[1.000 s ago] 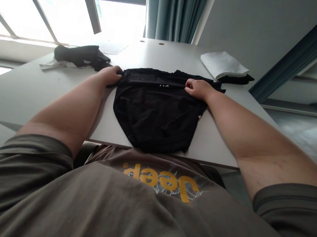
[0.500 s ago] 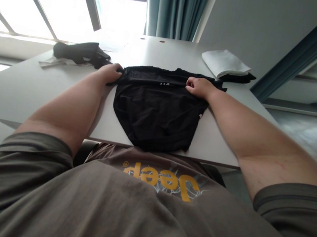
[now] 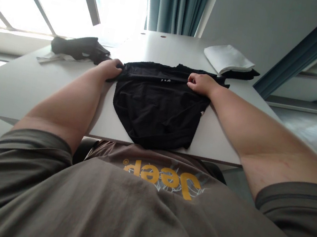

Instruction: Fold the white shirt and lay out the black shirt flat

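Note:
A black T-shirt (image 3: 156,110) lies spread on the white table (image 3: 70,78) in front of me, its lower end at the table's front edge. Small white print shows near its far part. My left hand (image 3: 111,69) grips the cloth at the far left corner, fingers closed. At the far right side, my right hand (image 3: 200,83) has its fingers curled and pinched on the fabric. Both fingertips are partly hidden by the hands and the folds.
At the back left lies a crumpled dark garment (image 3: 75,47) over a white one (image 3: 54,57). A folded white cloth (image 3: 228,59) rests on a folded black cloth (image 3: 243,73) at the back right. Beyond the table hangs a blue-green curtain (image 3: 177,5) beside windows.
The view has tilted down slightly, so everything sits a little differently in the frame. My hands keep the same hold on the black T-shirt, which has barely moved.

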Tool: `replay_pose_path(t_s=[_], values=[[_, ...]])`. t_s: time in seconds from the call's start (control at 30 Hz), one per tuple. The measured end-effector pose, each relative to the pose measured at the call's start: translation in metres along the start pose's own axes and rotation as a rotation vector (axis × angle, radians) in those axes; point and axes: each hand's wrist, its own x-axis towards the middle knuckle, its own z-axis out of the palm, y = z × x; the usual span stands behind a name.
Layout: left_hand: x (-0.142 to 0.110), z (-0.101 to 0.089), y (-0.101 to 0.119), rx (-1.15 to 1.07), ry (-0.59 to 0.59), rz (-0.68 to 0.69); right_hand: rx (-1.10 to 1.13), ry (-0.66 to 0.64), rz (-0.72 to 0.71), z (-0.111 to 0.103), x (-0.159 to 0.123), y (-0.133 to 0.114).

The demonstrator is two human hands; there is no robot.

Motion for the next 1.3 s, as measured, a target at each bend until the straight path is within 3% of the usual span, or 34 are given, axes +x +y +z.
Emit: replay_pose_path(t_s=[1.3], values=[[-0.011,-0.007,0.007,-0.070,0.017,-0.002,0.003,0.008,0.010,-0.004,-0.003,-0.005]])
